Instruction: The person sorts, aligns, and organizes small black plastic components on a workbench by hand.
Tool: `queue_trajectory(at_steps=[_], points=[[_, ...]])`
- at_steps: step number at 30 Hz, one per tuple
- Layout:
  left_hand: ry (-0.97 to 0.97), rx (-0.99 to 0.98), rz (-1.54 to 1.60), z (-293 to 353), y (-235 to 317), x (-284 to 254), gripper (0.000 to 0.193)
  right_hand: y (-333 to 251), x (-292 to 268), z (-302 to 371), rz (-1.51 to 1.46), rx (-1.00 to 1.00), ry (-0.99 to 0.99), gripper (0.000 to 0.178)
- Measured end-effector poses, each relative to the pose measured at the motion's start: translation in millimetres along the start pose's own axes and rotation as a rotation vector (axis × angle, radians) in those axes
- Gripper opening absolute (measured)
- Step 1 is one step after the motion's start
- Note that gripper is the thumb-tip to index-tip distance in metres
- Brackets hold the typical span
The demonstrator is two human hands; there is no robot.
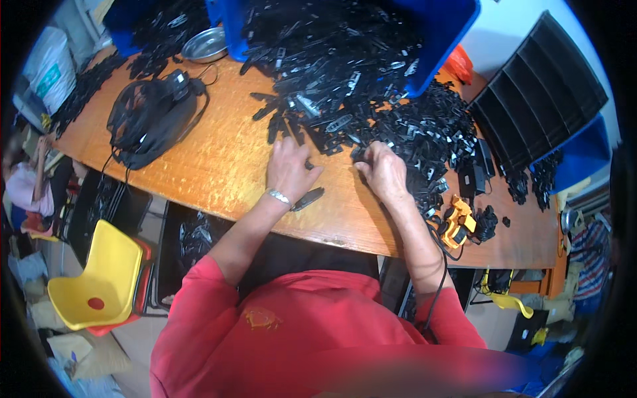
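A large heap of slim black plastic parts spills from a tipped blue bin onto the wooden table. At the heap's near edge my left hand is curled with its palm down; a small black part shows by its thumb. Just below that hand a long dark part lies on the wood. To the right, my right hand pinches a small black plastic part between thumb and fingers, close to the heap. Much of what the fingers hold is hidden.
A black bag with cords lies at left, near a metal bowl. On the right are a yellow-orange tool with a cable, a black adapter and a tilted black tray. A yellow chair stands left; another person sits beyond.
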State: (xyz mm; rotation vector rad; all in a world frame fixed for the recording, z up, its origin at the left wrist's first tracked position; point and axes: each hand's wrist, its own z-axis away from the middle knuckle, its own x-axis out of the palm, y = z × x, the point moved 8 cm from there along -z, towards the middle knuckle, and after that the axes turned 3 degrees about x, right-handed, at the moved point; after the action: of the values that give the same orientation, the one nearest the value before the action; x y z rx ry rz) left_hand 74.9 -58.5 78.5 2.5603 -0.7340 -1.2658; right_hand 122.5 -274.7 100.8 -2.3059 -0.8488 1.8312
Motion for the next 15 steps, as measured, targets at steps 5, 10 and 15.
queue_trajectory(at_steps=[5,10,15], points=[[-0.114,-0.061,0.018,1.1,-11.8,6.2,0.027,2.8,-4.8,2.5,-0.006,-0.015,0.045,0.024],[-0.084,-0.007,0.140,5.8,-19.1,-2.8,0.023,-6.7,-14.8,1.1,-0.085,-0.051,0.048,0.018],[-0.088,-0.034,0.438,20.0,-27.4,10.4,0.019,-19.8,-18.4,2.4,-0.008,-0.081,0.076,0.014]])
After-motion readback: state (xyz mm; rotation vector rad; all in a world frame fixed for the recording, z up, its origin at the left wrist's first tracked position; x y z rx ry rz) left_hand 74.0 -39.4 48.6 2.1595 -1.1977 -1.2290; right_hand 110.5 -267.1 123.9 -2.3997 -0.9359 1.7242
